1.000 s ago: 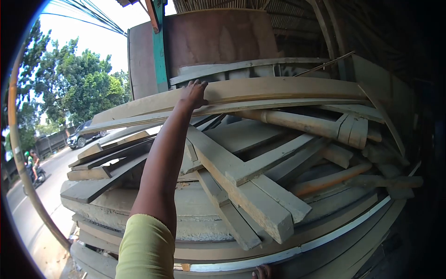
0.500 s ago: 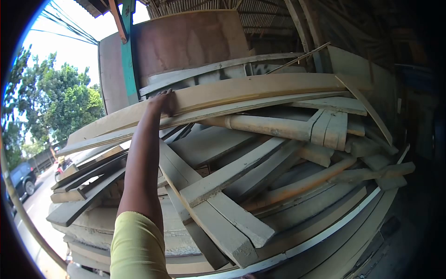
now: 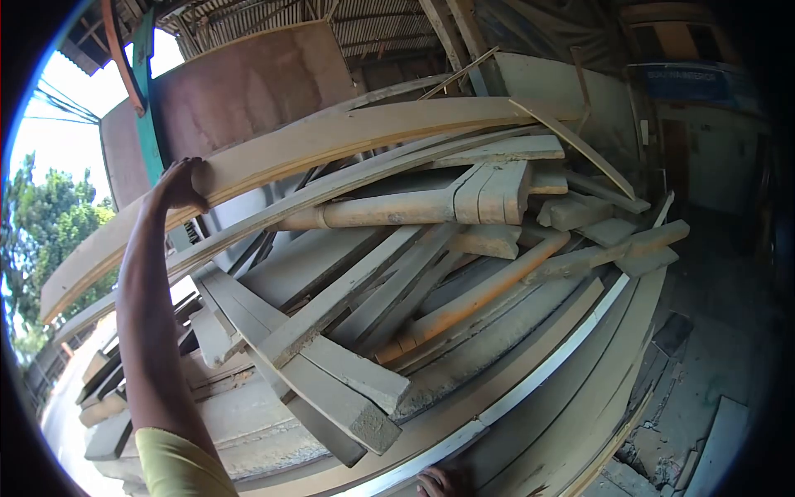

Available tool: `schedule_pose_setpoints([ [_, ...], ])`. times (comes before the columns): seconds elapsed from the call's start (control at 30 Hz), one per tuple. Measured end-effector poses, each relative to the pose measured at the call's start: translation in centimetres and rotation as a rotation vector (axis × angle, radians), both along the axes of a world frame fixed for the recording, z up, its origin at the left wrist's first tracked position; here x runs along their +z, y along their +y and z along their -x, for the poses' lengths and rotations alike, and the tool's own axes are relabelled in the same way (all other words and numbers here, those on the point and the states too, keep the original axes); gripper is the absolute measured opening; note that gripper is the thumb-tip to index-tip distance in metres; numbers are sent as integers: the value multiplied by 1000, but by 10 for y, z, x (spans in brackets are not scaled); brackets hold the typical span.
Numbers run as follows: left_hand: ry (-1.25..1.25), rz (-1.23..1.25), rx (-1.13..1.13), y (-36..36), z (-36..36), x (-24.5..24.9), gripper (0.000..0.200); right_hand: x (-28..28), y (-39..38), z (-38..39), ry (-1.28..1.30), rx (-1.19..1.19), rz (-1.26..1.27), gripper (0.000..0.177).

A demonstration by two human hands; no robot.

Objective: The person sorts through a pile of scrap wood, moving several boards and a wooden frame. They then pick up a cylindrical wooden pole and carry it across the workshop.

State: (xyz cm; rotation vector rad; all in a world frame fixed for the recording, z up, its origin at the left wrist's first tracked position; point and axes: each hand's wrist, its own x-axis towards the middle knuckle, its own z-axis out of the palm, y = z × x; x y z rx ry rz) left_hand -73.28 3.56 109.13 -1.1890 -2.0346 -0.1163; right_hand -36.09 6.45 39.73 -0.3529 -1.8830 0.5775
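My left hand (image 3: 184, 186) is closed around a long wide board (image 3: 331, 137), near its left end, with the fingers over the upper edge and the thumb below. The board lies slanted across the top of a woodpile, its left part raised above a thinner plank (image 3: 290, 205). At the bottom edge, my right hand (image 3: 440, 480) is partly cut off. Its fingers are bent beside the long boards at the pile's front, and whether they grip anything is unclear.
Dusty planks (image 3: 331, 393), a round post (image 3: 385, 209) and an orange-brown pole (image 3: 472, 298) cross each other in the pile. A thin strip (image 3: 580, 153) leans at the right. Behind stand a green post (image 3: 147, 124) and a reddish panel (image 3: 257, 87). Debris lies on the right-hand floor.
The view has turned right. My left hand now grips the wide board, whose left part has risen, opening a gap above the thinner plank. More of my right hand shows at the bottom.
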Motion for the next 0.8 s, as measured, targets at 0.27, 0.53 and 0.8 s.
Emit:
schedule_pose_setpoints([
  [0.27,9,-103,-230,-81,-103,2,115,39,1,-18,-74,-42,-94,18],
  [0.53,-58,-216,-319,-173,-247,-60,112,55,30,-20,182,4,182,16],
  [0.8,34,-300,-231,-232,-313,-115,102,384,183,-93,822,573,753,56],
])
